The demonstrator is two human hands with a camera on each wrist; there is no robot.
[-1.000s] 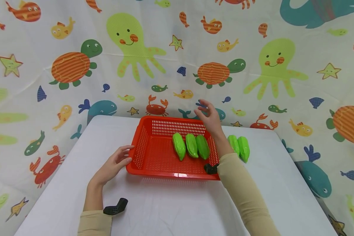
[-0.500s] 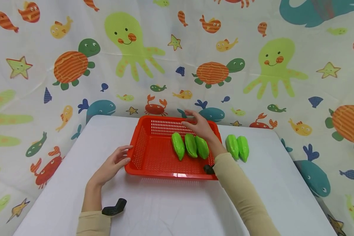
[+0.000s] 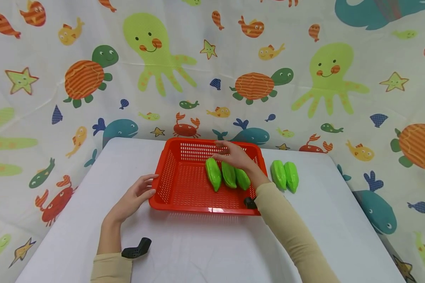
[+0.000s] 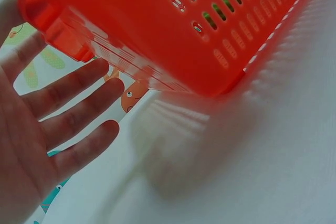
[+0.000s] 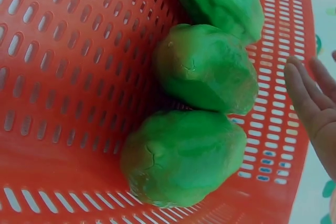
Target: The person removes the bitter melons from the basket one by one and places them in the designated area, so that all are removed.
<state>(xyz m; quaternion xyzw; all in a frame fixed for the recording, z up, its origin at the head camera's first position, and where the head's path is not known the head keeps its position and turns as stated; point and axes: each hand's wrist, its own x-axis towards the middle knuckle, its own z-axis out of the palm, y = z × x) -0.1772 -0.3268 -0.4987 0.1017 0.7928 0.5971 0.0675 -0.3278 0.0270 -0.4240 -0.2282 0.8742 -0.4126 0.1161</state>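
Observation:
A red plastic basket [image 3: 191, 196] with slotted walls stands on the white table. Three long, glossy green fruits lie side by side in it: a left one [image 3: 213, 175], a middle one [image 3: 228, 175] and a right one [image 3: 242, 179]. My right hand [image 3: 235, 156] is over their far ends, partly covering two of them; its fingers are loosely bent and hold nothing. In the right wrist view that hand [image 5: 320, 103] is apart from the fruits. My left hand [image 3: 138, 195] is at the basket's left rim, its fingers mostly straight in the left wrist view [image 4: 63, 114].
Two more green fruits, a nearer one [image 3: 278, 175] and a farther-right one [image 3: 291, 177], lie on the table [image 3: 326, 220] right of the basket. A cloth [image 3: 198, 59] printed with sea animals hangs behind the table. A black wrist device [image 3: 137, 248] sits at the left cuff.
My right hand has moved left and lower, from above the basket's far right corner to over the fruits inside. The left hand stays at the rim. The fruits have not moved.

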